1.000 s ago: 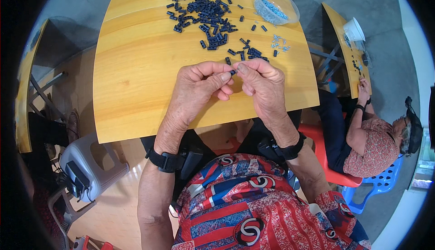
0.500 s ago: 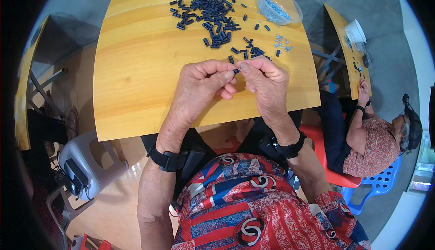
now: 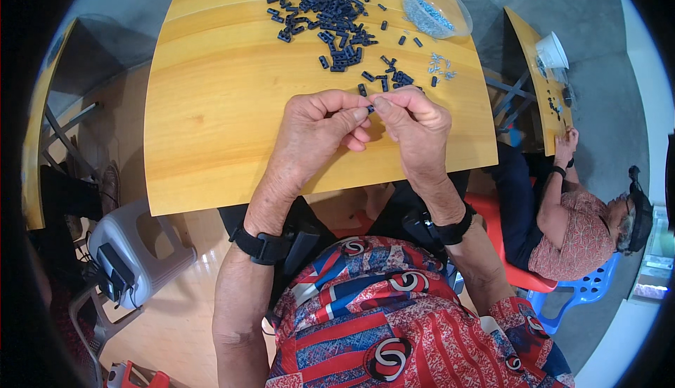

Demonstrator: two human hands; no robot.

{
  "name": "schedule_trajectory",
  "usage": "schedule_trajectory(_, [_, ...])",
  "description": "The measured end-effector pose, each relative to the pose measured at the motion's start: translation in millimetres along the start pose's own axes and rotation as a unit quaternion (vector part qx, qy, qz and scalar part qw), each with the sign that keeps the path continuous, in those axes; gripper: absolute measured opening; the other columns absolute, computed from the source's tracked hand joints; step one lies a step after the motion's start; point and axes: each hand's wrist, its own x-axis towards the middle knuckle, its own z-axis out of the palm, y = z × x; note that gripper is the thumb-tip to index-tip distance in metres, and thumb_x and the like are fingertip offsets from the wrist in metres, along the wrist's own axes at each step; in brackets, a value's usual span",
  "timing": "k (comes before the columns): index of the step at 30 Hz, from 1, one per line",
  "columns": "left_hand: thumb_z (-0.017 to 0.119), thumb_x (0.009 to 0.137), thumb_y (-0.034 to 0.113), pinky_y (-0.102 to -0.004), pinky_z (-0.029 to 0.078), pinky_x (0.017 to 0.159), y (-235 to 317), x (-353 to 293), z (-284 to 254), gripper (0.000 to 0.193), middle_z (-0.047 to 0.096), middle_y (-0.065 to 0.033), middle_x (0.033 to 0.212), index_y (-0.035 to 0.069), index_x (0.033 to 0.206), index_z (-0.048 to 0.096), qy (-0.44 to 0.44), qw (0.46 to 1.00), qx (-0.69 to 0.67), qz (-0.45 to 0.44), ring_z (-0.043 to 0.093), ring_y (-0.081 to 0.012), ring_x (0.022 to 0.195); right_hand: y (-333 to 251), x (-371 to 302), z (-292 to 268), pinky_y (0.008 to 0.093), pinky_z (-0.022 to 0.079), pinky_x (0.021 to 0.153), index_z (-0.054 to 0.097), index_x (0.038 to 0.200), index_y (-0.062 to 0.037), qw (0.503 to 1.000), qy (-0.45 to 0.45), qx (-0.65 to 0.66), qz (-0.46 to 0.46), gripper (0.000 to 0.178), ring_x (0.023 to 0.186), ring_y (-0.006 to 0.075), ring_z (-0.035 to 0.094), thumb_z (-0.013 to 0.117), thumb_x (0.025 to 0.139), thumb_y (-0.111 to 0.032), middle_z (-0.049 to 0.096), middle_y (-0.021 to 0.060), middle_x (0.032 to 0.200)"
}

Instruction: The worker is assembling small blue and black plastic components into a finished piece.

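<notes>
Left hand (image 3: pixel 316 124): thumb and forefinger closed on a small black plastic block (image 3: pixel 370 109), held just above the table (image 3: pixel 211 128), near its middle. Right hand (image 3: pixel 418 121): thumb and forefinger pinched together at the block's right end; too small to tell whether a tiny part sits between them.

Change over the last second: slight. Both hands keep the same pinch, so fine work on this one piece appears unfinished.

Just beyond the fingertips, a small cluster of black blocks (image 3: pixel 401 78); right of it, loose silvery screw-like bits (image 3: pixel 439 68). Farther out, the main pile of black blocks (image 3: pixel 327 11), and at right a clear plastic tub (image 3: pixel 460 18) holding blue-silver bits. Far right, a seated co-worker (image 3: pixel 573 237) at another table.
</notes>
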Motion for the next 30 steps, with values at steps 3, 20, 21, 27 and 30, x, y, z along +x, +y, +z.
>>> schedule_trajectory(3, [0.06, 0.09, 0.007, -0.0226, 0.054, 0.059, 0.0, 0.2, 0.3, 0.014, 0.066, -0.0069, 0.08, -0.003, 0.099, 0.066, 0.0, 1.0, 0.005, -0.004, 0.063, -0.0106, 0.066, 3.9, 2.0, -1.3, 0.0223, 0.043, 0.061, 0.068, 0.083, 0.0024, 0.996, 0.002, -0.064, -0.058, 0.005, 0.067, 0.0094, 0.054, 0.071, 0.08, -0.001, 0.062, 0.0038, 0.073])
schedule_trajectory(20, [0.06, 0.09, 0.006, -0.0231, 0.055, 0.06, 0.0, 1.3, -1.0, 0.014, 0.067, -0.008, 0.082, -0.003, 0.1, 0.066, 0.004, 1.0, -0.005, 0.005, 0.064, -0.0118, 0.068, 1.4, -4.7, -3.1, 0.0269, 0.051, 0.066, 0.069, 0.097, 0.0016, 0.946, -0.033, -0.216, -0.241, 0.015, 0.076, 0.0189, 0.064, 0.066, 0.082, -0.001, 0.066, 0.0119, 0.088])
schedule_trajectory(21, [0.06, 0.09, 0.006, -0.0231, 0.055, 0.06, -0.1, 0.8, -0.8, 0.014, 0.067, -0.008, 0.082, -0.003, 0.1, 0.066, 0.004, 1.0, -0.003, 0.005, 0.064, -0.0118, 0.068, 1.0, -5.8, -4.1, 0.0269, 0.051, 0.066, 0.069, 0.097, 0.0016, 0.946, -0.033, -0.216, -0.241, 0.015, 0.076, 0.0189, 0.064, 0.066, 0.082, -0.001, 0.066, 0.0119, 0.088])
schedule_trajectory(27, [0.06, 0.09, 0.006, -0.0232, 0.054, 0.06, -1.2, 0.4, -0.8, 0.014, 0.067, -0.0079, 0.082, -0.002, 0.1, 0.066, 0.003, 1.0, -0.016, 0.004, 0.064, -0.0117, 0.068, -5.7, -11.0, -7.2, 0.026, 0.052, 0.07, 0.066, 0.107, 0.0009, 0.971, -0.046, -0.188, -0.14, 0.022, 0.078, 0.0176, 0.064, 0.064, 0.085, -0.002, 0.066, 0.0119, 0.09])
schedule_trajectory(30, [0.06, 0.09, 0.006, -0.0232, 0.055, 0.06, -1.1, 0.6, -0.7, 0.014, 0.067, -0.0079, 0.082, -0.002, 0.1, 0.065, 0.005, 1.0, -0.015, -0.001, 0.064, -0.0118, 0.068, -2.5, -14.1, -5.7, 0.0262, 0.052, 0.07, 0.064, 0.106, 0.0009, 0.983, -0.02, -0.152, -0.105, 0.022, 0.079, 0.0167, 0.065, 0.063, 0.085, -0.001, 0.066, 0.0112, 0.09])
